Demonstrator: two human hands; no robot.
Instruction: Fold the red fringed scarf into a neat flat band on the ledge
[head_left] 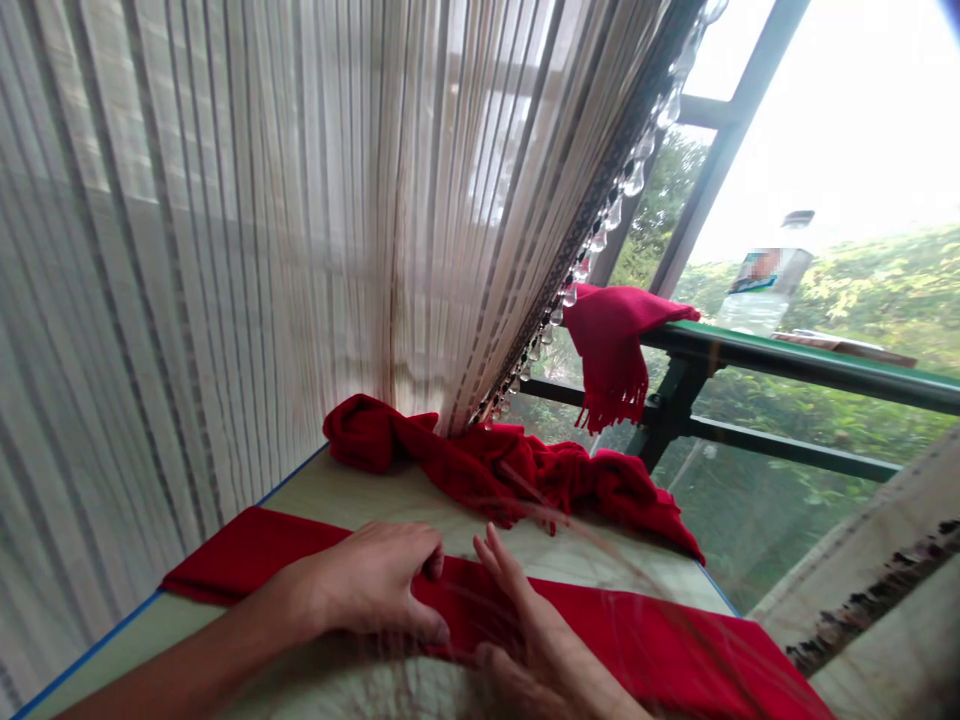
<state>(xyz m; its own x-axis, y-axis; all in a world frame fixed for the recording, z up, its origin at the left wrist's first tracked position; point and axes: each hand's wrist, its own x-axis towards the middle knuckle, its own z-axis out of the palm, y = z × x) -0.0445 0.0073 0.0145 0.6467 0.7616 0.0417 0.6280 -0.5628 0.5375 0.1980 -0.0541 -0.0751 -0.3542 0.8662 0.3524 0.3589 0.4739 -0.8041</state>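
Observation:
A long red scarf (645, 630), folded into a flat strip, lies across the pale table in front of me. My left hand (375, 580) is on its middle stretch, fingers curled in at the far edge and thumb bent towards the near edge, with red cloth between them. Just to the right, my right hand (536, 635) is held over the same strip with fingers stretched out and thumb apart. Whether its palm touches the cloth is hidden. Behind the strip lies a crumpled red scarf (480, 460) with fringes.
A striped sheer curtain (300, 220) with clear bead trim (600, 235) hangs close on the left and behind. Another fringed red cloth (615, 345) drapes over the green-topped rail (810, 370), where a plastic bottle (765, 285) stands. The table (600, 555) has a blue edge.

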